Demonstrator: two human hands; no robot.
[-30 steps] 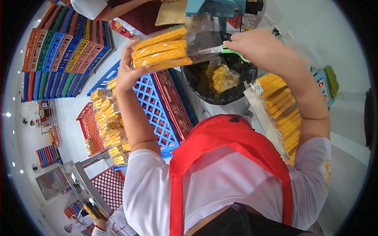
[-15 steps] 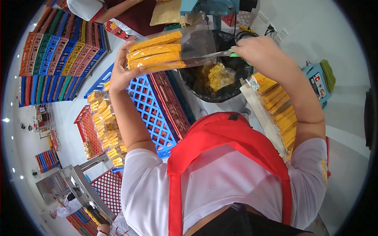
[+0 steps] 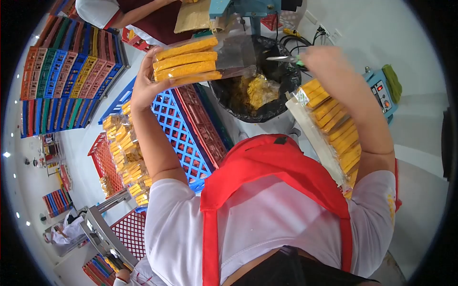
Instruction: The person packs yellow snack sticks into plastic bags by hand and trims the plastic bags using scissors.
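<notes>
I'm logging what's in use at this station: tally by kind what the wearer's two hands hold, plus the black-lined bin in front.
Clear bag of yellow sticks, in the left hand: 1
Green-handled scissors, in the right hand: 1
Black-lined bin: 1
Total: 3

White short-sleeved shirt [image 3: 267, 214], stitched seam near neckline. Red apron [image 3: 248, 164] over it, flat red straps [image 3: 210, 248], small dark patch [image 3: 280, 140] at the far edge. Right sleeve [image 3: 369, 224]: yellow marking [image 3: 391, 208]. Left sleeve [image 3: 167, 214]: white. Something black [image 3: 296, 269] by the neck, cut off, type unclear.
</notes>
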